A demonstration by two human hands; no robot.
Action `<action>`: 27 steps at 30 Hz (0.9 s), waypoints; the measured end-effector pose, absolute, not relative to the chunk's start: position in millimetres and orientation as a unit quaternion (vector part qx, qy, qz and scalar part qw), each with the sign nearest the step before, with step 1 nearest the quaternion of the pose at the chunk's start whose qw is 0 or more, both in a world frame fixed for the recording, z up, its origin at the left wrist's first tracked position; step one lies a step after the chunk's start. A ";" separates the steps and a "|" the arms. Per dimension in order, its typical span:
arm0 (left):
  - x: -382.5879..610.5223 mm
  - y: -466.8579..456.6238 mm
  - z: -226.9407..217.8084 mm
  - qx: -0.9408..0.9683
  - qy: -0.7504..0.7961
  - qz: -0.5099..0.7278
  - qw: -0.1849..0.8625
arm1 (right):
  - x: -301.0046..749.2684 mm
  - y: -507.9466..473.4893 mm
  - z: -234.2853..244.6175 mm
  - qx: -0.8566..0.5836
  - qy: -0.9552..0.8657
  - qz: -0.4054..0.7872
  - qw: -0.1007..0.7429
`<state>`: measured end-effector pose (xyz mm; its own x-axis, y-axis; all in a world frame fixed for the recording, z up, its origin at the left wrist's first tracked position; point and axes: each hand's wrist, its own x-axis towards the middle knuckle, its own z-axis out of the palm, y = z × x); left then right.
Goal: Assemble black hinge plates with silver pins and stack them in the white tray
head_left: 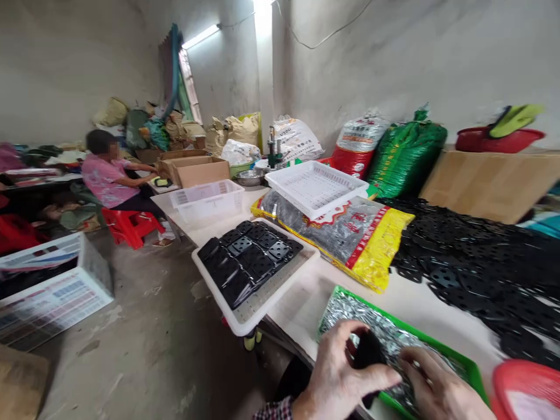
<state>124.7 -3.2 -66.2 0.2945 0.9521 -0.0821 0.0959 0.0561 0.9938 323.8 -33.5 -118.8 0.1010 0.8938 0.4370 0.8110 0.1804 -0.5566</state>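
Observation:
My left hand (339,373) is at the bottom of the view, fingers curled round a small black plastic piece (366,350). My right hand (440,385) is beside it, fingers pinched at the same piece over a green tray (470,367) filled with small shiny metal parts (350,312). A white tray (245,318) just beyond holds rows of black square plates (249,259). A large heap of black plates (481,262) covers the table to the right.
A yellow and red sack (371,245) lies on the table under an empty white basket (315,186). A red basin (525,385) sits at the bottom right. Another person in pink sits on a red stool (131,224) at the far left. White crates (48,289) stand on the floor.

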 end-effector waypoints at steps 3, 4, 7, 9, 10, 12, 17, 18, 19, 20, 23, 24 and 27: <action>123.0 -1.1 -62.9 0.594 0.441 0.380 0.555 | 314.2 -36.0 -112.1 -0.683 -0.604 0.077 0.404; 123.8 0.9 -62.3 0.601 0.434 0.376 0.556 | 310.7 -36.5 -108.2 -0.687 -0.584 0.110 0.418; 129.8 7.6 -62.0 0.624 0.412 0.363 0.555 | 301.3 -38.2 -90.9 -0.678 -0.506 0.192 0.498; 134.6 10.3 -62.6 0.641 0.410 0.357 0.542 | 296.0 -41.1 -77.0 -0.647 -0.443 0.262 0.563; 136.9 10.9 -63.0 0.649 0.411 0.356 0.532 | 293.6 -43.1 -70.4 -0.621 -0.413 0.299 0.596; 140.8 11.1 -63.9 0.667 0.410 0.355 0.511 | 289.9 -47.2 -60.3 -0.557 -0.363 0.363 0.653; 148.7 9.9 -65.3 0.702 0.405 0.372 0.452 | 287.2 -51.2 -55.3 -0.450 -0.290 0.446 0.718; 149.9 9.9 -65.1 0.706 0.406 0.375 0.442 | 287.5 -51.3 -56.5 -0.442 -0.282 0.452 0.722; 151.0 9.9 -64.9 0.709 0.408 0.377 0.435 | 287.8 -51.5 -58.0 -0.440 -0.276 0.454 0.724; 152.1 9.9 -64.5 0.712 0.409 0.377 0.429 | 288.1 -51.8 -59.6 -0.441 -0.273 0.452 0.726; 154.8 9.3 -62.9 0.719 0.410 0.372 0.419 | 288.5 -53.6 -64.9 -0.454 -0.264 0.431 0.734; 155.7 8.7 -62.0 0.720 0.410 0.371 0.419 | 288.6 -54.3 -66.8 -0.461 -0.264 0.418 0.737; 157.7 6.2 -58.4 0.717 0.412 0.361 0.432 | 289.1 -56.4 -72.2 -0.485 -0.285 0.376 0.736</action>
